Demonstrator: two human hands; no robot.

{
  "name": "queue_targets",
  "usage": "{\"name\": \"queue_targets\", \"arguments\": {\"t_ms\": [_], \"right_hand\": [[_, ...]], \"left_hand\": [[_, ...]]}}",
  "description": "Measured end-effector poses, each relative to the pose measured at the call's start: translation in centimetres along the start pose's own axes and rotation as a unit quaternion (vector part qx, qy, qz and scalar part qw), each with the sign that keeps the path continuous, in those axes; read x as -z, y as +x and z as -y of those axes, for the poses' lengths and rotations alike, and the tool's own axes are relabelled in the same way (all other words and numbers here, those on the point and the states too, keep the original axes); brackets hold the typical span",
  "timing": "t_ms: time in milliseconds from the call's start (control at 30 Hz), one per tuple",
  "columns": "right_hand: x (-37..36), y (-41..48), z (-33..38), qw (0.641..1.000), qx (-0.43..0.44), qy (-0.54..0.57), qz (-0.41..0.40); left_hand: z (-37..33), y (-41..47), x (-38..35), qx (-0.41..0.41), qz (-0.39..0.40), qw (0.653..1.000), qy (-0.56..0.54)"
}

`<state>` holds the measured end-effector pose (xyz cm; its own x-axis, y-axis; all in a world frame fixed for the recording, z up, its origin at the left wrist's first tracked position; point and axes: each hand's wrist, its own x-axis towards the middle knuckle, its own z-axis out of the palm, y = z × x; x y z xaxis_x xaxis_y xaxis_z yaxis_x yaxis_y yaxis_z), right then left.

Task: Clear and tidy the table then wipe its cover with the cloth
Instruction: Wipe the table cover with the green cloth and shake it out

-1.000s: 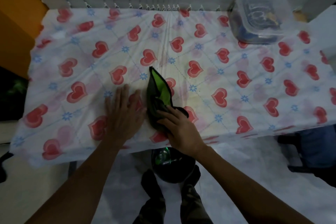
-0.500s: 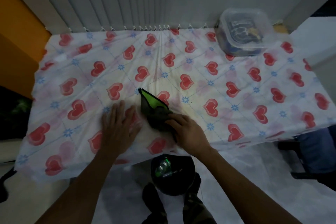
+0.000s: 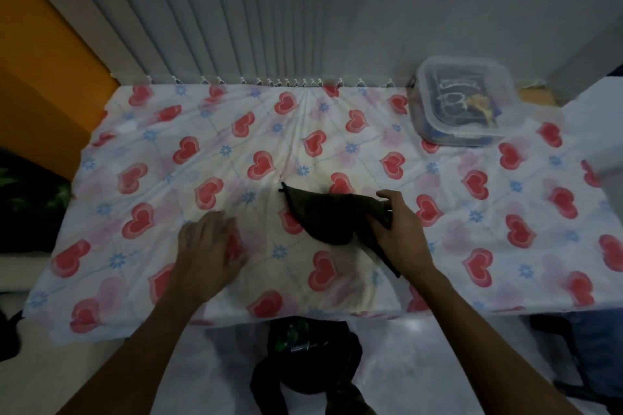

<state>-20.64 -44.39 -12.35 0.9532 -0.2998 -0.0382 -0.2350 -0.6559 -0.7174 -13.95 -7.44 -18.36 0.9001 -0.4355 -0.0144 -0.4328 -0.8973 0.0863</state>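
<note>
Grey vertical blinds (image 3: 236, 17) back the worktop, which I see draped in a white cover (image 3: 472, 246) printed with red hearts. My left hand (image 3: 207, 254) lies flat on the cover, fingers spread, holding nothing. Right of it, the dark cloth (image 3: 323, 216) rests bunched on the cover, its right end gripped in my right hand (image 3: 403, 239). A lidded clear plastic container (image 3: 463, 101) sits at the far right corner.
</note>
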Motion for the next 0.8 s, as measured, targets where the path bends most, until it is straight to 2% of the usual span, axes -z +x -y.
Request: {"name": "queue_targets", "arguments": {"t_ms": [100,133,233,300,367,433,533,600,667,800], "right_hand": [[1.1,2.5,1.0,0.999,-0.013,0.028,0.039],[1.4,3.2,1.5,0.998,-0.020,0.023,0.056],[2.2,4.7,3.3,0.995,-0.016,0.031,0.090],[3.2,5.4,4.5,0.994,-0.007,0.050,0.094],[5.1,6.2,5.7,0.991,-0.023,0.092,0.098],[7.5,6.9,7.2,0.974,-0.048,0.172,0.142],[10.7,7.6,9.8,0.942,-0.056,0.258,0.206],[12.5,7.9,11.7,0.932,-0.058,0.280,0.223],[14.5,8.3,13.7,0.934,-0.042,0.279,0.221],[19.3,8.9,18.0,0.967,0.033,0.188,0.169]], "left_hand": [[-4.1,3.6,2.4,-0.060,-0.127,0.990,-0.022],[-6.2,5.0,3.2,-0.082,-0.147,0.985,-0.037],[-13.2,8.5,5.8,-0.131,-0.088,0.978,-0.137],[-16.9,10.2,7.5,-0.130,-0.040,0.967,-0.218],[-18.9,11.3,9.0,-0.120,-0.046,0.949,-0.287],[-19.7,12.0,10.8,-0.129,-0.079,0.936,-0.317],[-20.0,12.7,14.9,-0.087,-0.036,0.923,-0.372],[-20.2,13.2,17.1,-0.071,-0.033,0.934,-0.348],[-20.2,13.6,19.3,-0.085,-0.071,0.944,-0.311],[-19.4,14.4,24.7,-0.094,-0.137,0.955,-0.246]]}}
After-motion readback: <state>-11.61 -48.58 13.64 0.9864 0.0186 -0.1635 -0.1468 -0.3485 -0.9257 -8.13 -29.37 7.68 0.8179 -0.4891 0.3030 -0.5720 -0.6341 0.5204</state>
